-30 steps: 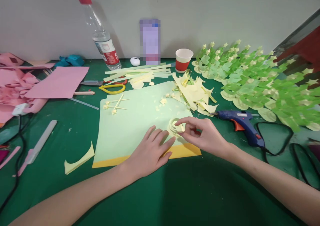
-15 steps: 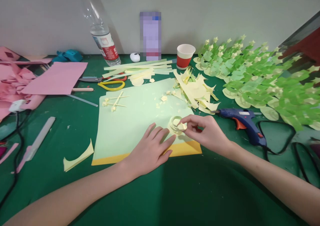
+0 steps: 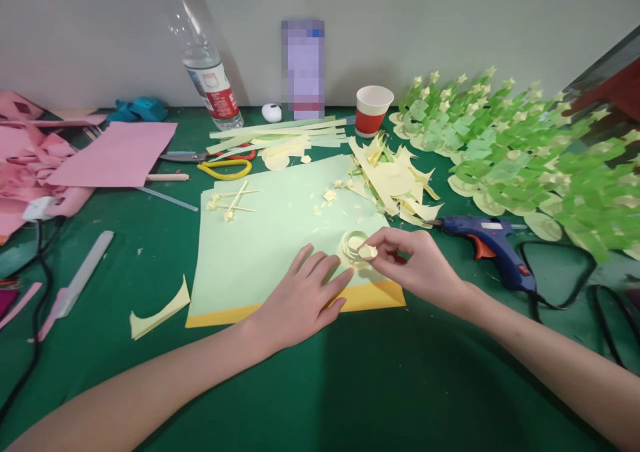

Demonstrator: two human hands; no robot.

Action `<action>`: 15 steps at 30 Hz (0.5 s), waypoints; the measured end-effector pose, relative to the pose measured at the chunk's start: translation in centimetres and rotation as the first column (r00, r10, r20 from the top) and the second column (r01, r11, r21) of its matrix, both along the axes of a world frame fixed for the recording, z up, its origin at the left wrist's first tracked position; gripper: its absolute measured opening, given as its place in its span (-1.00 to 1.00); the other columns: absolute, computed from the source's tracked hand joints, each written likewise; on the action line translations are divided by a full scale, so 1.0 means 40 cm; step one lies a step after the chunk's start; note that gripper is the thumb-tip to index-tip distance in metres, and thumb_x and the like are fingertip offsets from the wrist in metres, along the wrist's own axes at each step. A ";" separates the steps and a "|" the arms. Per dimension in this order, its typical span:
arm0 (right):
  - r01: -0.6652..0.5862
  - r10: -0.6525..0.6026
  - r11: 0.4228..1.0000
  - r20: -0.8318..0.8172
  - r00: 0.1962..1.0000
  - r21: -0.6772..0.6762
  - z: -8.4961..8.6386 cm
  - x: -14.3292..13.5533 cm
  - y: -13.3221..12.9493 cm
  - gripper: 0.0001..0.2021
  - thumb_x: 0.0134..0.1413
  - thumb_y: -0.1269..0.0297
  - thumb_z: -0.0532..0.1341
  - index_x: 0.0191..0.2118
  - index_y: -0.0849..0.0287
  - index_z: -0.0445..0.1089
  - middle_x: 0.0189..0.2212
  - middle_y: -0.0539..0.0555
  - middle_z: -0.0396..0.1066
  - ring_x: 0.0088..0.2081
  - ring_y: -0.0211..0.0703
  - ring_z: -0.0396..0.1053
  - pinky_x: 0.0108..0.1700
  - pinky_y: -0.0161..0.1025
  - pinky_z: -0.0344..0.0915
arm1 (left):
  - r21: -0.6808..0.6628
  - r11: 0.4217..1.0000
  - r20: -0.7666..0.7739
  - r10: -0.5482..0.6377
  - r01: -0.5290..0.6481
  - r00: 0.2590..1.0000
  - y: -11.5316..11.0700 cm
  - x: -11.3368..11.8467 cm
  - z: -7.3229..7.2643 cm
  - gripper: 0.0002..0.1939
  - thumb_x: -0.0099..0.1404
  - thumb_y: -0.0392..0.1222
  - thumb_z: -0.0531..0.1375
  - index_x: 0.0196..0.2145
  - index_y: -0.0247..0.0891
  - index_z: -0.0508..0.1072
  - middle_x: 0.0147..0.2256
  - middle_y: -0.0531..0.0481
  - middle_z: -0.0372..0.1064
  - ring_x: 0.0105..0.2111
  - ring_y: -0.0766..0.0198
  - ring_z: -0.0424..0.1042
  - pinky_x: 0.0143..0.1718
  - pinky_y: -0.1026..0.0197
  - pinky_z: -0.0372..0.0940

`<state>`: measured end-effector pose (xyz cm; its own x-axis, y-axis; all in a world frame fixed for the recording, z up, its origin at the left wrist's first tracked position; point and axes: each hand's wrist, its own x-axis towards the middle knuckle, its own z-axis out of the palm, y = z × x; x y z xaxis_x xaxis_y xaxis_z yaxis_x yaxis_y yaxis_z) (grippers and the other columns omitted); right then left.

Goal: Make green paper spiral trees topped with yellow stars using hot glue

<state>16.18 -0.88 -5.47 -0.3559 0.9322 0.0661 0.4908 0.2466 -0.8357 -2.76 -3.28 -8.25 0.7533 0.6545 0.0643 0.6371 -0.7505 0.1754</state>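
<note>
My left hand (image 3: 305, 295) lies flat with its fingers spread, over the lower part of a light green paper sheet (image 3: 250, 259). Between my hands, on that sheet, rests a coil of pale green and cream paper (image 3: 353, 241) with a round cream base. At its right edge, the thumb and forefinger of my right hand (image 3: 410, 255) pinch a small pale yellow paper piece (image 3: 369, 253); its exact shape is partly hidden. Thin cream sticks with little paper star buds (image 3: 230, 205) lie at the sheet's upper left. Small paper stars (image 3: 329, 196) and crumbs are scattered above the coil.
A blue glue gun (image 3: 493, 242) with a black cord lies right. Behind it stand many green paper plants (image 3: 520, 145). Along the back are yellow paper scraps (image 3: 400, 179), a paper cup (image 3: 371, 113), scissors (image 3: 225, 167) and a leaning bottle (image 3: 210, 82). Pink paper (image 3: 115, 152) is left.
The view has shifted very slightly, moving everything a little right and up. Both hands keep almost the same pose, the right still pinching the paper piece beside the coil.
</note>
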 end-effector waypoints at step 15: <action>-0.004 0.003 1.000 0.029 1.000 0.027 0.000 0.003 0.002 -0.91 -0.09 0.34 0.04 -0.48 0.20 0.26 -0.76 -0.11 0.07 -0.67 -0.40 -0.03 -0.63 -0.41 -0.02 | 0.035 0.857 -0.088 0.514 -0.514 0.853 -0.048 -0.260 0.136 -0.76 0.23 -0.11 -0.05 -0.42 -0.25 0.34 -0.41 -0.04 0.36 -0.40 0.14 0.36 -0.41 0.15 0.21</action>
<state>16.32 -0.80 -5.49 -0.3612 0.9290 0.0804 0.5141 0.2704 -0.8140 -13.16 -5.20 -2.82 0.3125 0.9497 0.0202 0.9453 -0.3130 0.0921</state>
